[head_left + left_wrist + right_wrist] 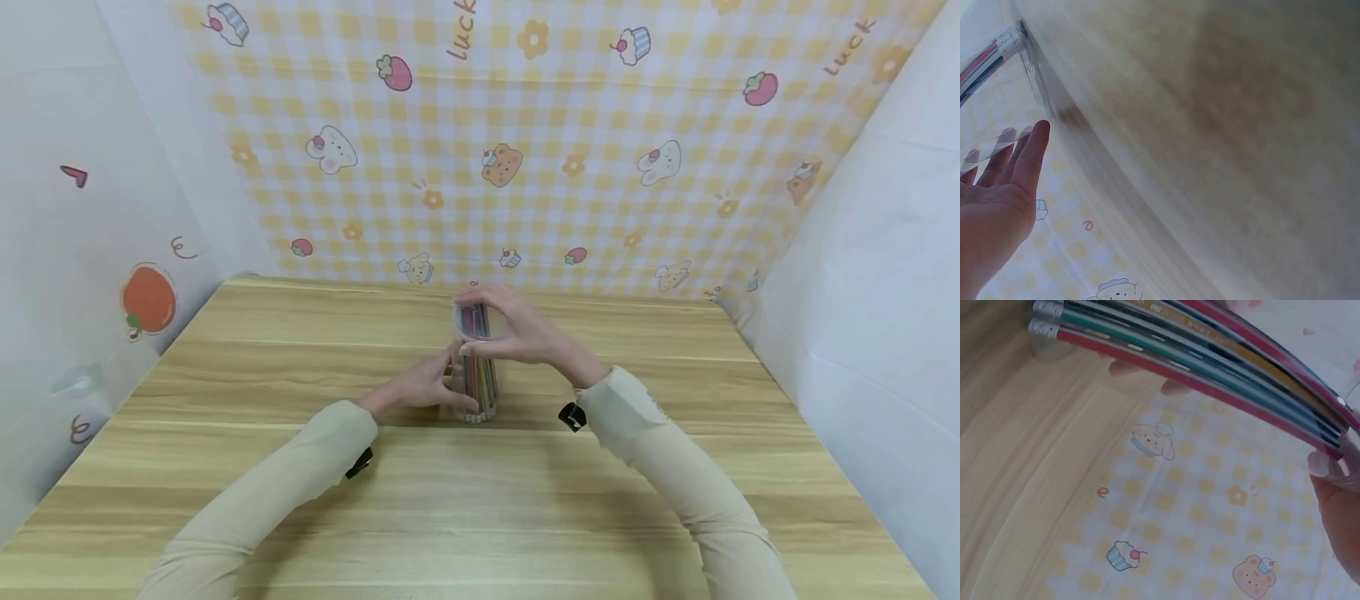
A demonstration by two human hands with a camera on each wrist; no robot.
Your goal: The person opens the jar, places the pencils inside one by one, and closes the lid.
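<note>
A clear plastic tub of pencils stands on the table, taller than it is wide. Its pencils are of several colours, with their white eraser ends at the bottom. My left hand holds the lower side of the tub, thumb in front and fingers behind; in the left wrist view the fingers show against the clear wall. From above, my right hand grips the rim at the top, fingers on the far side and thumb on the near side. Whether a lid sits there I cannot tell.
The wooden table reaches back to a yellow checked cloth with cartoon prints. White sheets hang at the left and right. Each wrist carries a small black device.
</note>
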